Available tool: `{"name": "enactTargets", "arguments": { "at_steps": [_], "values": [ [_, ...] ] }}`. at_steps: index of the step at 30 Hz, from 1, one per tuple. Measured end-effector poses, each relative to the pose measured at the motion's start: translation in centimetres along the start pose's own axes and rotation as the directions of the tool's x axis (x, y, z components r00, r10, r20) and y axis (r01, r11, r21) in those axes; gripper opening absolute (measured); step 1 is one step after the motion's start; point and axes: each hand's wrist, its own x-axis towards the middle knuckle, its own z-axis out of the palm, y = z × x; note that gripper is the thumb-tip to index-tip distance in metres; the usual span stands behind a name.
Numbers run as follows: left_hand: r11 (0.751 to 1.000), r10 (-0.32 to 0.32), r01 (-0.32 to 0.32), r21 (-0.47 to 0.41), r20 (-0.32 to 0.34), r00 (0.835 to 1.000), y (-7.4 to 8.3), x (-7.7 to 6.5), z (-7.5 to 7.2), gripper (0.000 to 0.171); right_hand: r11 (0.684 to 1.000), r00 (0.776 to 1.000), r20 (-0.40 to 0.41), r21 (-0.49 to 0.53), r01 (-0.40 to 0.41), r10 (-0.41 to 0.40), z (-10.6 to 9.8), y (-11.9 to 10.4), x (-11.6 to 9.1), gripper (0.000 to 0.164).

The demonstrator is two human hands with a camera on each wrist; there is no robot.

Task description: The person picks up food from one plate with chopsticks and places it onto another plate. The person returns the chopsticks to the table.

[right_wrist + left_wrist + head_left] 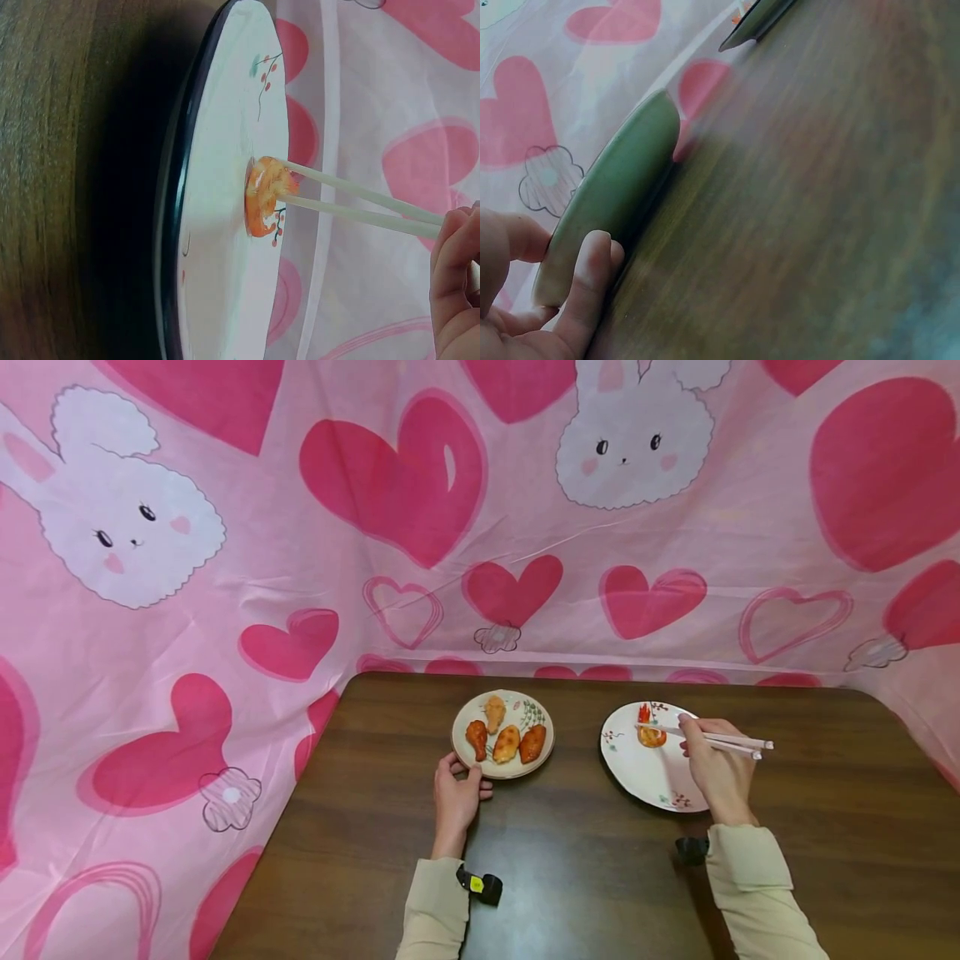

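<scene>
My left hand (457, 797) grips the near-left rim of a small round plate (515, 770), the thumb on one side and fingers under the edge. On that plate lie a brown drumstick (477, 739), a paler drumstick (495, 713), a yellowish wing piece (507, 743) and a darker wing piece (532, 743). A pair of pale chopsticks (367, 199) is held in my right hand (716, 768). Their tips meet a cooked shrimp (262, 191), orange and curled with a red tail, lying on the large white plate (663, 772).
Both plates stand toward the back of a dark wooden table (577, 877), the large one to the right of the small one. Behind and at the sides hangs a pink cloth (525, 527) printed with hearts and rabbits. Each wrist wears a black strap with a camera.
</scene>
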Motion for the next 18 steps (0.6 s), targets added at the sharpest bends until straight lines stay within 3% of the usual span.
{"name": "enactTargets", "arguments": {
  "at_steps": [8,13,18],
  "values": [
    [1.000,0.011,-0.011,-0.015,-0.001,1.000,-0.1,0.0,0.1,0.046,1.000,1.000,0.001,-0.015,0.010,-0.010,-0.2,-0.4,-0.1,0.047],
    [1.000,0.001,-0.001,-0.015,-0.004,1.000,-0.1,0.0,0.1,0.046,0.999,0.999,0.009,-0.022,-0.031,0.032,0.4,0.7,0.5,0.053],
    [1.000,-0.004,0.004,-0.006,0.003,1.000,0.0,0.0,0.0,0.046,1.000,1.000,0.007,0.013,0.000,0.000,0.7,1.3,0.8,0.052]
  ]
}}
